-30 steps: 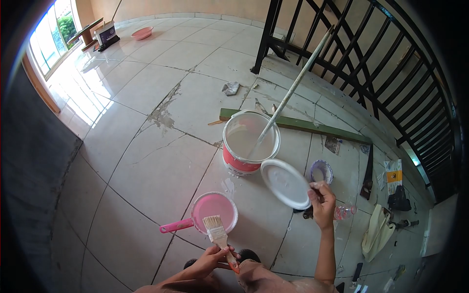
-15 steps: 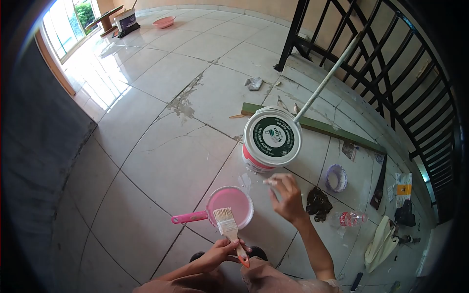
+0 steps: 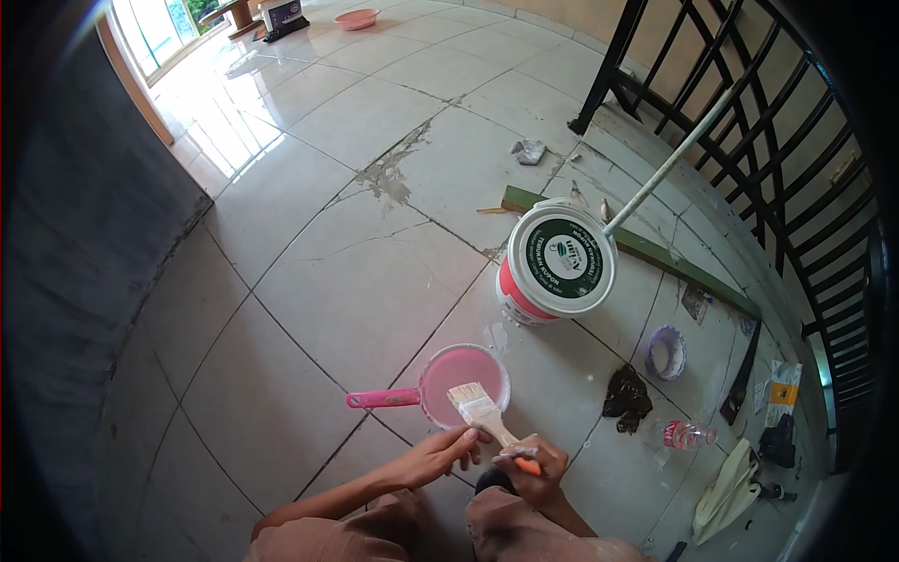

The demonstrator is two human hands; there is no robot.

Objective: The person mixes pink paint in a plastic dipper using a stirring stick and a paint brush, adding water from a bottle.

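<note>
My right hand [image 3: 536, 466] is closed around the wooden handle of a paintbrush [image 3: 479, 409], near its orange end. Beside the brush's ferrule is my left hand [image 3: 448, 453], its thumb and fingers close to the handle; whether they grip it is unclear. The pale bristles lie over a round pink pan [image 3: 449, 367] with a whitish rim and a pink handle pointing left. Behind the pan stands a lidded white and red paint bucket [image 3: 521, 290] with a green label on its lid.
A green wooden bar [image 3: 688, 272] and a long pole [image 3: 670, 167] lie behind the bucket. To the right are a purple-rimmed bowl [image 3: 667, 353], dark plastic [image 3: 626, 400], a clear bottle [image 3: 688, 434], a saw [image 3: 741, 379] and a cream bag [image 3: 726, 496]. A black railing [image 3: 749, 140] rises beyond.
My right hand has come down from beside the bucket and taken the brush handle's end. My left hand has shifted up toward the ferrule. The brush tilts more, and the view has shifted.
</note>
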